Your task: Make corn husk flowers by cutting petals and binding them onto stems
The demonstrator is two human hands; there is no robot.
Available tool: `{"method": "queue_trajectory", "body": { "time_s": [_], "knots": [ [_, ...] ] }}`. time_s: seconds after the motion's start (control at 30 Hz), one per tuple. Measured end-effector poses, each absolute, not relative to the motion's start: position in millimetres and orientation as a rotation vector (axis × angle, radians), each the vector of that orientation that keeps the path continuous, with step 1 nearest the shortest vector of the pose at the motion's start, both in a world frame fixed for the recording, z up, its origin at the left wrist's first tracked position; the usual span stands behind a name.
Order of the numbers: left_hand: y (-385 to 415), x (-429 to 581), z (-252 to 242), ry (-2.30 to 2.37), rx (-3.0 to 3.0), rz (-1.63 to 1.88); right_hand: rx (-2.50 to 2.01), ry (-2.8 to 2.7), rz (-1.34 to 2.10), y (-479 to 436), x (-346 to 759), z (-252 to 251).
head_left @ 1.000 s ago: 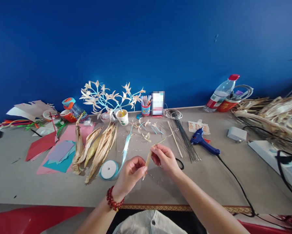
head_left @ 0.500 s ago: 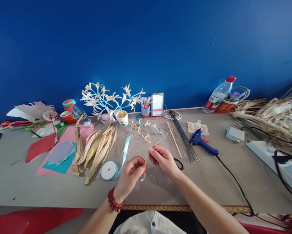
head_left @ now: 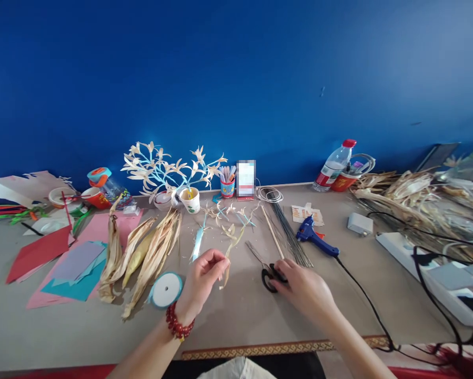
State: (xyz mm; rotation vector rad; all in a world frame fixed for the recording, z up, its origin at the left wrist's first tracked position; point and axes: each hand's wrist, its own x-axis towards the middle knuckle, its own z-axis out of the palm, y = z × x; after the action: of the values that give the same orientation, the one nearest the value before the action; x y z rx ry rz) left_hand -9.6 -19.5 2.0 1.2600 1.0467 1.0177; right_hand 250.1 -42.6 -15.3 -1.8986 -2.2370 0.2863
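My left hand point(head_left: 205, 280) is closed in a pinch on a thin strip of corn husk point(head_left: 227, 276), whose end hangs below the fingertips. My right hand point(head_left: 304, 288) has its fingers around the black handles of a pair of scissors point(head_left: 268, 280); the blades point away toward the wall. Left of my left hand lies a spool of light blue ribbon point(head_left: 166, 289), its loose ribbon point(head_left: 197, 243) stretching up the table. Small husk flowers on blue stems point(head_left: 242, 216) lie beyond both hands.
Dried corn husks point(head_left: 151, 268) and coloured paper point(head_left: 76, 263) are on the left. A cup with husk flower branches point(head_left: 189, 201) stands at the back. To the right are dark wires point(head_left: 289, 234), a blue glue gun point(head_left: 315, 237) with its cord, and a power strip point(head_left: 414, 268).
My right hand has let go of the husk strip, moved right and taken hold of the scissors. My left hand still pinches the strip. The view has shifted slightly to the right.
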Motion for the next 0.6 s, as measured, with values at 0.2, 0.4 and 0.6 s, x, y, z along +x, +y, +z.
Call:
{"method": "queue_trajectory", "body": {
  "time_s": [0.2, 0.4, 0.6],
  "knots": [
    [-6.8, -2.8, 7.6, 1.013, 1.208, 1.067, -2.093, -2.141, 0.268, -43.8, 248.8, -29.3],
    [-0.5, -7.5, 9.4, 0.937, 1.116, 1.162, -1.683, -1.685, 1.131, -37.4, 257.2, -25.9],
    [5.0, -5.6, -1.7, 0.838, 0.905, 1.348, -1.148, -1.455, 1.608, -31.9, 206.2, -30.4]
  ]
}}
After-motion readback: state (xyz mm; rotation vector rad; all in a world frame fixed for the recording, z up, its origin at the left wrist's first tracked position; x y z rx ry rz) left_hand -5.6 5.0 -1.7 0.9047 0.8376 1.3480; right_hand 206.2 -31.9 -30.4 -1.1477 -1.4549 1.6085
